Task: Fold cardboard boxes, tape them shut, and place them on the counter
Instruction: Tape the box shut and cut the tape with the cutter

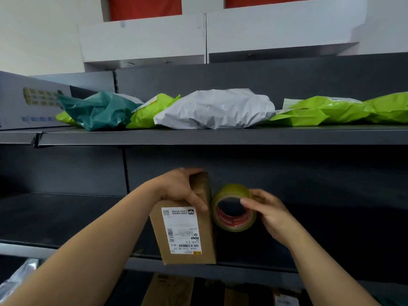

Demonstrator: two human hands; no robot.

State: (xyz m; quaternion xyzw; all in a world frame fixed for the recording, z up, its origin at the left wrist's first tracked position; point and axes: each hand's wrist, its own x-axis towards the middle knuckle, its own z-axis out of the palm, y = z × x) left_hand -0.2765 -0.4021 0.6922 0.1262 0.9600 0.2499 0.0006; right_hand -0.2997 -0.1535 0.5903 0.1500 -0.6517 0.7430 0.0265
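Box (187, 235) folded; left hand (176, 186) grips its top. Right hand (265, 210) fingers pinch tape roll (234, 208) against its side. Taping underway, placing left.

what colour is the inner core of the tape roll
Red with white print, on the tape roll; head view.

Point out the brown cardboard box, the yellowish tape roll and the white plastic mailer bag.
brown cardboard box (208, 239), head view, bare face beside label.
yellowish tape roll (236, 227), head view, lower rim.
white plastic mailer bag (216, 111), head view, crumpled middle.
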